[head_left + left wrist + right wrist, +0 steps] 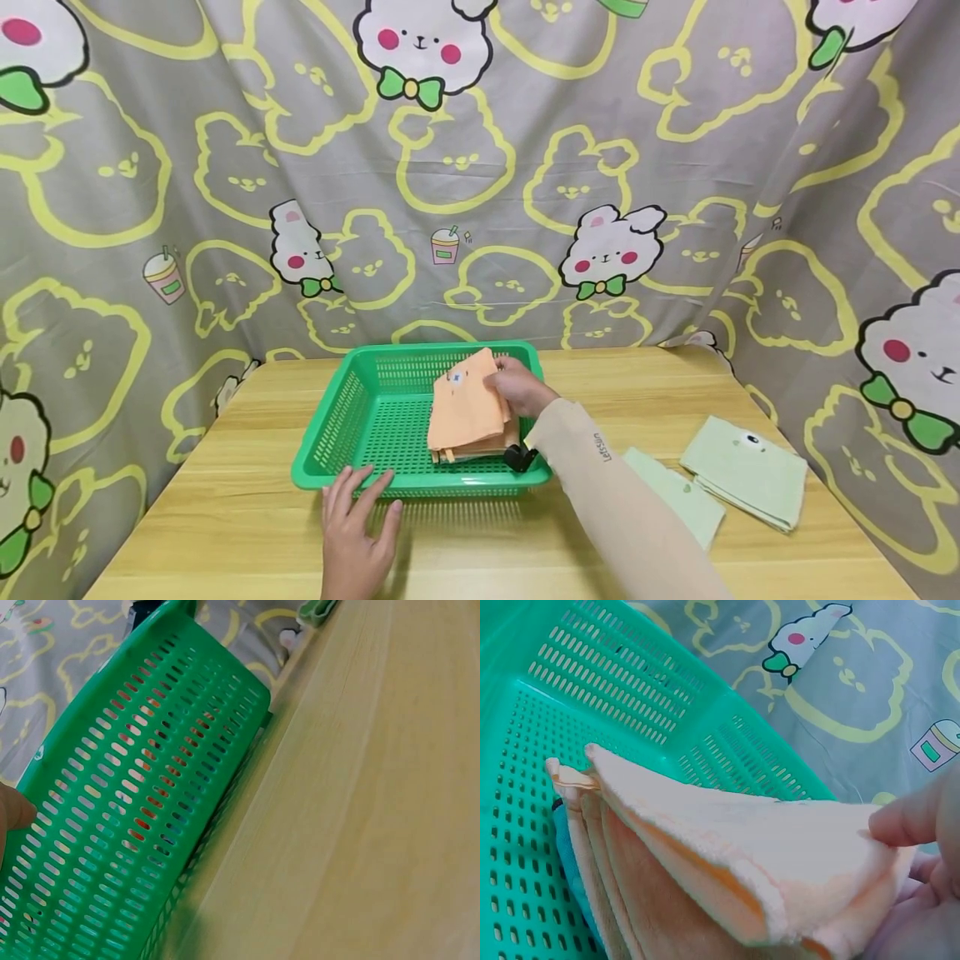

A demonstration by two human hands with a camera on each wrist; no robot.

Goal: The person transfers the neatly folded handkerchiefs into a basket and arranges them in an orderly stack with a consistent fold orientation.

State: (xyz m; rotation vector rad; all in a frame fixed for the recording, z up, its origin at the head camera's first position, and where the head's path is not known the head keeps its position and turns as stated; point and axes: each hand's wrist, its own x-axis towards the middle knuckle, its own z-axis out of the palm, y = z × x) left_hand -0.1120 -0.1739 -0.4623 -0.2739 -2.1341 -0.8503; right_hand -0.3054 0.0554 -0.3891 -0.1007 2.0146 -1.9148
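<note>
My right hand (522, 388) pinches a folded orange towel (467, 400) between thumb and fingers, above the right part of a green plastic basket (315, 450). The towel has a small embroidered face and is tilted; more orange folded cloth (641, 892) lies beneath it. A strip of teal cloth (576, 870) shows at the bottom of that pile in the right wrist view. My left hand (358, 533) is at the basket's front left rim with fingers spread, fingertips touching the rim. In the left wrist view, a fingertip (15, 810) touches the slotted outer wall.
Two folded light green towels, one with an eye design (746, 471) and one partly behind my right sleeve (678, 496), lie on the wooden table (247, 508) at right. A patterned grey curtain (465, 192) hangs behind and along both sides. A black device (517, 457) sits at my right wrist.
</note>
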